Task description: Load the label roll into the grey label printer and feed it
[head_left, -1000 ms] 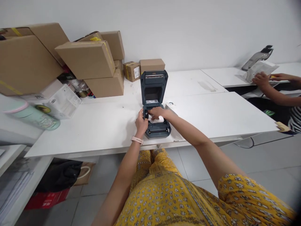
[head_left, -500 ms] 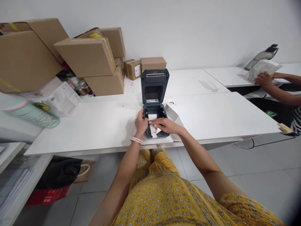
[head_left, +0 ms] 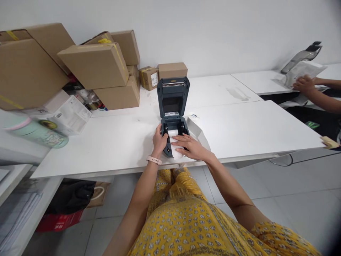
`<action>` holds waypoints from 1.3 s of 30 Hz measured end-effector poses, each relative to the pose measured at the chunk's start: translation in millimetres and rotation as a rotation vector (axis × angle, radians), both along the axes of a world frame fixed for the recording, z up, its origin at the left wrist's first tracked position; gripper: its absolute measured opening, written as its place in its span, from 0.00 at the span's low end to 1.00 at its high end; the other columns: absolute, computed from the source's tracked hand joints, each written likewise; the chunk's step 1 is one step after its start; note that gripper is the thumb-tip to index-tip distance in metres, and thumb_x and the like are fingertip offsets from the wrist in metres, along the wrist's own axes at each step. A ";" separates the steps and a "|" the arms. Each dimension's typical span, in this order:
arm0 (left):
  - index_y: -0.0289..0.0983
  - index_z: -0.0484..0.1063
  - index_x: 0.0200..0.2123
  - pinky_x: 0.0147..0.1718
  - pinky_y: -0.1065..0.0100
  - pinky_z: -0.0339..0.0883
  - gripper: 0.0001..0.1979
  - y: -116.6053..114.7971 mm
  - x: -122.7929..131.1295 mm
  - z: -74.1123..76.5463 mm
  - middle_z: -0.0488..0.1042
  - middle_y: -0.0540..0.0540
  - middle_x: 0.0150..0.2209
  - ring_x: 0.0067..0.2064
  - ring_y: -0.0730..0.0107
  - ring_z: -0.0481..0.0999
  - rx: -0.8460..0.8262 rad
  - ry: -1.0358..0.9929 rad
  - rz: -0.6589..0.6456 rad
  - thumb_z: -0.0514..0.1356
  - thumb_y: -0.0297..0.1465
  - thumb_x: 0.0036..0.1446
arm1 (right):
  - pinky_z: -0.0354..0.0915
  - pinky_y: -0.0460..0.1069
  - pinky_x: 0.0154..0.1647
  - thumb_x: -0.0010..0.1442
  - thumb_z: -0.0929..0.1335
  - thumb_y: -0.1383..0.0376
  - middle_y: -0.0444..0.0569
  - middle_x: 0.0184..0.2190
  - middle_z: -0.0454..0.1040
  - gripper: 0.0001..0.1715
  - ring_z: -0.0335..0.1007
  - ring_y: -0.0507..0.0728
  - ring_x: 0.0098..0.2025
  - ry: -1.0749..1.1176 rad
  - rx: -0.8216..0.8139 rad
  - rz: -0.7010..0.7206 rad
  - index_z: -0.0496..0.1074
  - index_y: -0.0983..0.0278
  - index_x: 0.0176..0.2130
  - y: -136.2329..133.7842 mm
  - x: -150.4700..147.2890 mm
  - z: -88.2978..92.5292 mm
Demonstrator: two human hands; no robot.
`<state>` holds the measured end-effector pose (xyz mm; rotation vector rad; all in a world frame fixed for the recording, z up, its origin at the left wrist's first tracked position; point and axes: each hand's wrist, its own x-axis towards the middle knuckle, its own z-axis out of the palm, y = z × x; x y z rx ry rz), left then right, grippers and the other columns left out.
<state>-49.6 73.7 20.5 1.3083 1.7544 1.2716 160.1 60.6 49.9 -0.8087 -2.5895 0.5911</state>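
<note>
White counter [head_left: 239, 124] runs wide, its left end blurred and its right edge cut by the frame. Boxes [head_left: 90, 65] stacked at back left, the leftmost one cut off. Blurred green bottle [head_left: 37, 131] lies at far left, near a white pack [head_left: 68, 115]. Printer [head_left: 172, 113] sits at the counter's front middle, lid up, dark grey; its front half is hidden under the hands. Paper roll [head_left: 173, 132] sits inside the open bay, only the top showing. White strip [head_left: 176, 151] runs from the roll forward over the printer front, mostly covered. Second roll [head_left: 194, 119] stands on the counter just right of the printer, with a loose tail trailing forward. Left hand [head_left: 159, 142] cups the printer's left side, fingers curled against the casing, grip narrow and touching the printer; watch on the wrist. Right hand [head_left: 190, 147] lies flat, fingers spread wide, pressing on the strip at the printer front; cannot tell if it pinches anything. Another person's hand [head_left: 303, 84] rests on a grey bag [head_left: 301, 73] at far right, on a separate counter, arm cut off by the frame.
</note>
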 end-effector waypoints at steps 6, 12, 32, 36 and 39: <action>0.41 0.62 0.69 0.67 0.57 0.66 0.36 2.3 -0.2 -3.4 0.72 0.43 0.67 0.65 0.60 0.74 0.029 -0.040 -0.034 0.59 0.25 0.56 | 0.54 0.71 0.75 0.73 0.65 0.54 0.50 0.72 0.64 0.24 0.58 0.66 0.75 0.017 -0.008 -0.006 0.73 0.52 0.64 -13.6 5.3 -1.1; 0.43 0.61 0.70 0.67 0.58 0.65 0.37 3.9 -1.9 -5.7 0.70 0.42 0.68 0.66 0.58 0.72 0.003 -0.028 -0.037 0.61 0.27 0.56 | 0.54 0.71 0.75 0.74 0.64 0.55 0.47 0.71 0.67 0.23 0.59 0.66 0.75 0.037 -0.046 -0.012 0.73 0.51 0.64 -22.0 9.1 2.7; 0.41 0.60 0.70 0.71 0.49 0.57 0.38 -4.0 1.8 8.6 0.66 0.38 0.71 0.72 0.49 0.65 0.008 0.004 -0.046 0.64 0.31 0.57 | 0.55 0.74 0.73 0.69 0.71 0.54 0.48 0.64 0.76 0.20 0.67 0.67 0.70 0.246 -0.077 -0.051 0.78 0.51 0.59 -34.8 13.2 -11.3; 0.41 0.56 0.72 0.72 0.45 0.54 0.45 -35.0 15.5 12.4 0.60 0.35 0.74 0.74 0.42 0.61 -0.024 0.020 -0.042 0.70 0.37 0.54 | 0.70 0.66 0.64 0.70 0.69 0.52 0.48 0.53 0.84 0.17 0.79 0.63 0.58 0.450 -0.111 -0.039 0.81 0.52 0.53 -19.6 22.3 15.3; 0.42 0.53 0.73 0.72 0.46 0.54 0.52 -65.6 25.3 5.3 0.58 0.35 0.75 0.75 0.43 0.59 -0.016 -0.038 -0.021 0.74 0.39 0.50 | 0.70 0.64 0.66 0.71 0.66 0.46 0.48 0.56 0.82 0.22 0.77 0.62 0.61 0.689 0.051 -0.296 0.80 0.51 0.56 33.7 21.9 57.9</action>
